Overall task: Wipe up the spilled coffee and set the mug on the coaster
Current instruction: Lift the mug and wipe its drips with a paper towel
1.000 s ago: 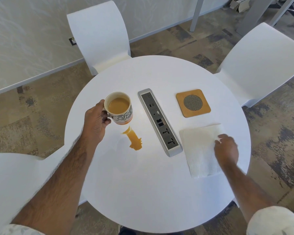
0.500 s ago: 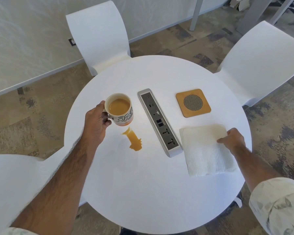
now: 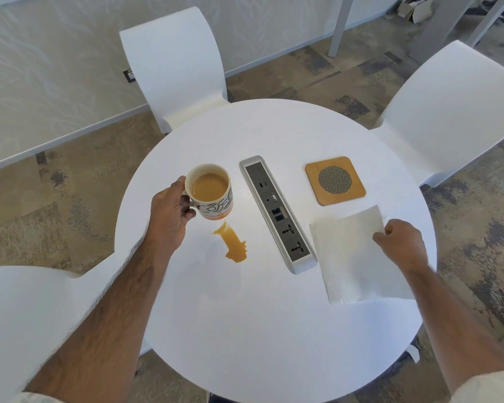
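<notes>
My left hand (image 3: 170, 215) grips the handle of a patterned mug (image 3: 210, 191) full of coffee, upright at the left of the round white table (image 3: 245, 330). Just below the mug lies an orange-brown coffee spill (image 3: 233, 245). A white paper towel (image 3: 349, 257) lies flat at the right of the table, and my right hand (image 3: 400, 242) pinches its far right edge. Beyond the towel sits a square wooden coaster (image 3: 335, 180) with a round mesh centre, nothing on it.
A grey power strip unit (image 3: 277, 213) runs down the table's middle between spill and towel. White chairs stand at the back (image 3: 172, 62), right (image 3: 448, 112) and near left (image 3: 26, 315). Patterned carpet surrounds the table.
My right hand slid from the towel's middle to its far right edge and closed on it, lifting that edge slightly. The mug in my left hand has barely moved.
</notes>
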Motion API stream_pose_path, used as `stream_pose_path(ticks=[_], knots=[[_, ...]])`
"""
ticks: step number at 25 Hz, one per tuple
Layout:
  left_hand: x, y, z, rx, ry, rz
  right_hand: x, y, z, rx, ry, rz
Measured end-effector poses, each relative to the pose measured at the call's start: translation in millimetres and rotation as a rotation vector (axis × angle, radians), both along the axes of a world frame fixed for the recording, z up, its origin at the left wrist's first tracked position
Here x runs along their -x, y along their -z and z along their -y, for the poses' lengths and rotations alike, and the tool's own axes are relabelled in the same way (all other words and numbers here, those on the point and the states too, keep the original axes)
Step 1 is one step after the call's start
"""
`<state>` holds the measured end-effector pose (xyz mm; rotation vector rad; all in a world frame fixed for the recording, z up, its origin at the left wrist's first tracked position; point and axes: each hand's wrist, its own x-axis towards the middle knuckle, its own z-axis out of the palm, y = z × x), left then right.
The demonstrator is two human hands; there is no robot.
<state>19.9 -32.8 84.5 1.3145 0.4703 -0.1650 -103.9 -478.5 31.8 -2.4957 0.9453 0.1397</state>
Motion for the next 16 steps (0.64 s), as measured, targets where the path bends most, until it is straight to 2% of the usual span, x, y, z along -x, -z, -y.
stream_pose_path(ticks=[2,6,9,12,16], knots=[[1.2,-4.2,0.0,0.001,0.002,0.005,-6.2,-27.6,-3.4,-0.196,-0.021,0.074],[4.6,-13.3,-0.6,0.024,0.0,0.013,-9.4,-85.8,-26.3,-0.874,0.029,0.258],[9.8,-21.8,1.1,0.034,0.004,0.02,-17.0,-112.4,-69.3,-1.208,0.0,0.411],[14.2,-30.0,3.7,0.019,-0.003,0.005,-32.7,-121.0,-131.0,-1.406,0.013,0.499],[19.9,-38.6,6.6,0.036,0.01,0.008,-55.7,-118.2,-205.0,-1.526,0.071,0.521]])
